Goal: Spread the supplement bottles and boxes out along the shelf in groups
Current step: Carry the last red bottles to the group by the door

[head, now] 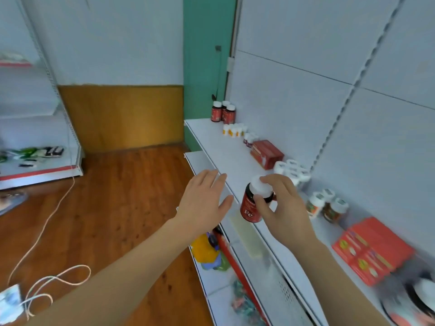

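Pinching the red bottle by its white cap, my right hand held it above the shelf edge for placing; left hand hovered, fingers spread.

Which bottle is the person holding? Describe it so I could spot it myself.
Find the long white shelf along the right wall. Above its front edge, the right hand grips a dark red bottle with a white cap. Unlike its shelf neighbours, it is lifted, tilted, and marked "Fe".
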Tool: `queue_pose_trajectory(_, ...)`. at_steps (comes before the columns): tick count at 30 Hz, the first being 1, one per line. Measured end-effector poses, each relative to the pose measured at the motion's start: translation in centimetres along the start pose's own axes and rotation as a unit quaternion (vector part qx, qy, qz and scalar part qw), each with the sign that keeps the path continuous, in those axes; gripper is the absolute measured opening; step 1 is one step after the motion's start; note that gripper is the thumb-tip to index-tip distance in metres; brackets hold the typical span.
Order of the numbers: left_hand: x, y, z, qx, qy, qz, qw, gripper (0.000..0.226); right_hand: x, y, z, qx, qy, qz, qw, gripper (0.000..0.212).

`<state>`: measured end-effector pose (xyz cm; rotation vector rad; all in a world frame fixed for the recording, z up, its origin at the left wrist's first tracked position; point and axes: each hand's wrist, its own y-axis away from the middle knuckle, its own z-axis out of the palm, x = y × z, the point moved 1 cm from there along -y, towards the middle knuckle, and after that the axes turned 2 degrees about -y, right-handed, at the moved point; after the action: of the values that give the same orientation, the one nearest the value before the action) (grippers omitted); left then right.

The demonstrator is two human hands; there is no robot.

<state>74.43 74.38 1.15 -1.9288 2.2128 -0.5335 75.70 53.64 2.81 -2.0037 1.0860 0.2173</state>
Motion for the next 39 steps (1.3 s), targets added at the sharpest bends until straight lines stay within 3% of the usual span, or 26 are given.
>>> queue_pose_trajectory(12,-15.9,-17.3,3.7,0.007,0.015,-0.039,0.999,0.063,5.1,-21.3,14.6,0.001,-0.018,0.033,0.999,0.032)
queue_pose_trajectory(22,-29.2,-33.3,9.7,-0.024,0.010,0.055,0.998,0.063,9.7,-36.2,26.7,0.050,0.035,0.119,0.991,0.034)
queue_pose_trajectory(29,-33.3,-44.3,14.0,-0.041,0.030,0.118,0.992,0.063,15.2,-44.2,32.2,0.088,0.061,0.157,0.982,0.031)
queue_pose_trajectory(36,-35.2,-54.5,19.6,-0.066,0.031,0.151,0.986,0.061,23.7,-50.6,36.7,0.079,0.104,0.184,0.974,0.034)
queue_pose_trajectory(39,-36.0,-57.8,21.1,-0.043,0.044,0.168,0.984,0.055,25.6,-52.4,38.5,0.072,0.118,0.194,0.971,0.034)
